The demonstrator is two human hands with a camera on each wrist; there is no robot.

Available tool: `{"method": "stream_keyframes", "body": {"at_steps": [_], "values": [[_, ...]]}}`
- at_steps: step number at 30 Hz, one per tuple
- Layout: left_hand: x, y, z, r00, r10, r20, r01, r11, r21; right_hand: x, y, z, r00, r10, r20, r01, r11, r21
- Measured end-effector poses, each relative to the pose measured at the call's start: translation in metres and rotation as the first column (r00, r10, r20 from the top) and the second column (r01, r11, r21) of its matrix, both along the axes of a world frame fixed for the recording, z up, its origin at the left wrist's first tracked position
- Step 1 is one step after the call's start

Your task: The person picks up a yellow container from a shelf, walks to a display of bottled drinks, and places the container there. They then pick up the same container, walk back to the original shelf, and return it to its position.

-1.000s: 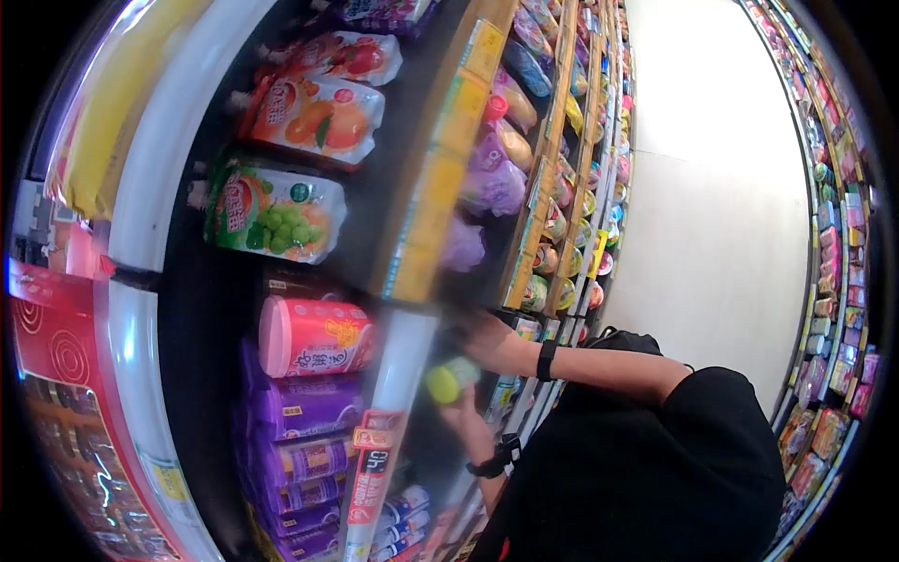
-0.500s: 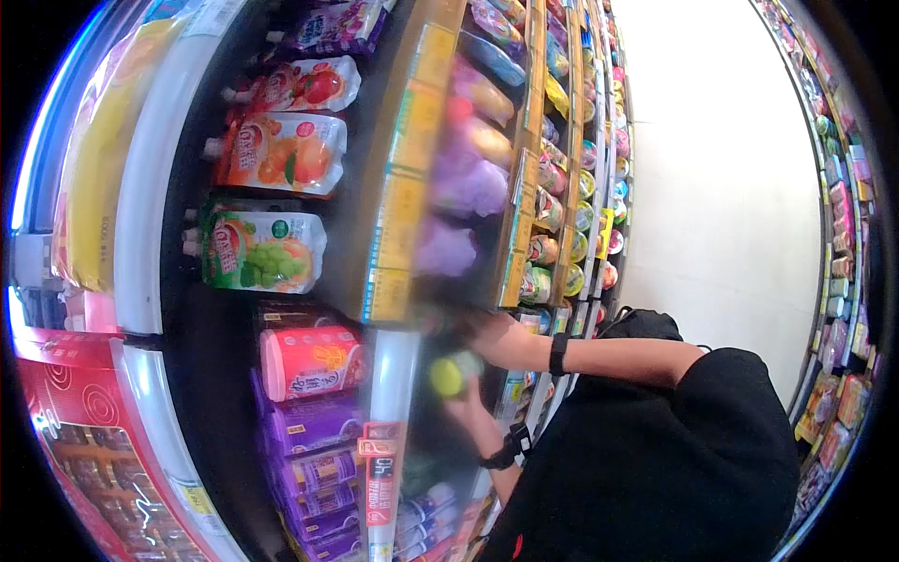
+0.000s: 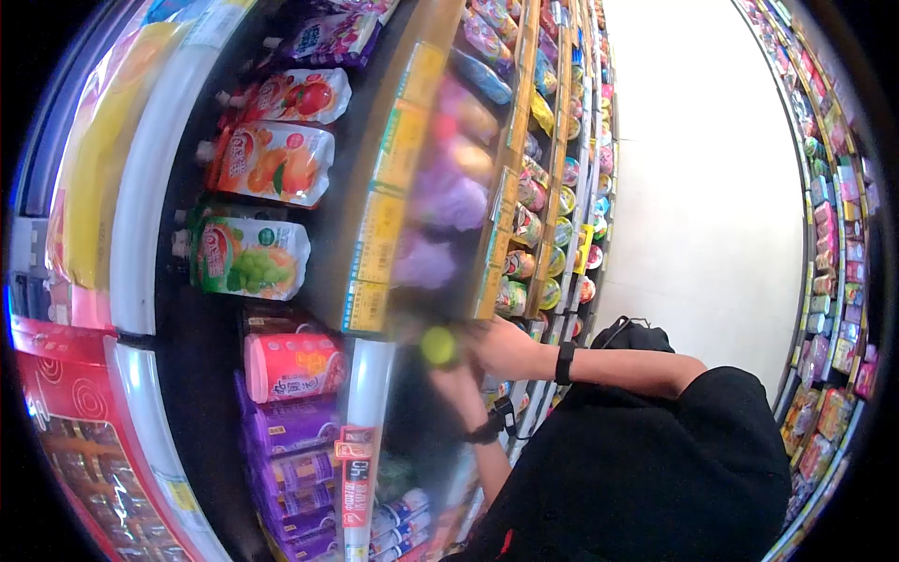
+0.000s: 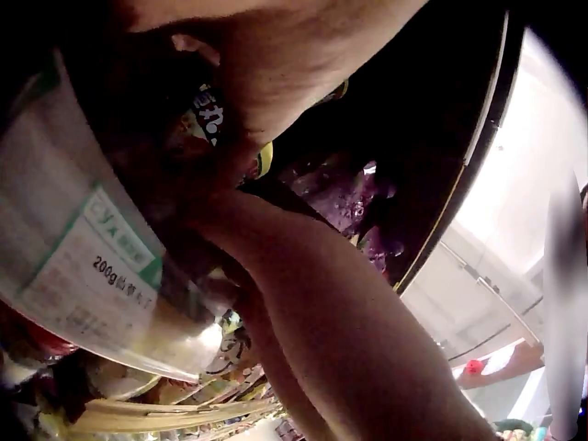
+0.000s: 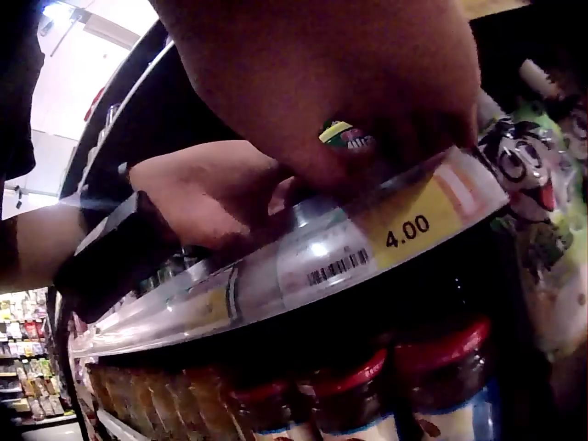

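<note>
Now, the jar is between both hands at the rack, its blurred lime end towards the head camera, long axis unclear. Left hand and right hand curl in round it, closed to its width. Tags read "4.00" and "200g"; purple packs at eight o'clock; shelf edge partly blocks the view.

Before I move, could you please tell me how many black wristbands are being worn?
2: one band just behind the right hand, and a bulkier band just behind the left hand. Both show in the head view.
</note>
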State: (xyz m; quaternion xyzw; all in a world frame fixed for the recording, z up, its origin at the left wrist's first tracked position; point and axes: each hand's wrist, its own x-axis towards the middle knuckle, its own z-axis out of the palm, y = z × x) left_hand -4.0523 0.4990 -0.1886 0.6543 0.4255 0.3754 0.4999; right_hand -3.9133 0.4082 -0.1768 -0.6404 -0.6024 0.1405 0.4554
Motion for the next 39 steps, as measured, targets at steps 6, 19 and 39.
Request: {"method": "stream_keyframes", "body": {"at_steps": [6,19,39], "values": [[0.016,-0.007,0.019,0.960,0.192,-0.204,-0.142,0.961,0.236,0.013,-0.016,0.021,0.989,0.148,0.027,-0.141,0.974,-0.178],[0.040,-0.200,0.043,0.822,0.487,-0.294,-0.357,0.844,0.401,0.079,-0.122,0.017,0.935,0.281,0.217,-0.290,0.957,0.008],[0.313,-0.395,-0.067,0.547,-0.563,-0.620,0.376,0.827,-0.418,0.349,-0.376,-0.124,0.683,0.721,0.120,-0.519,0.594,-0.615]]}}
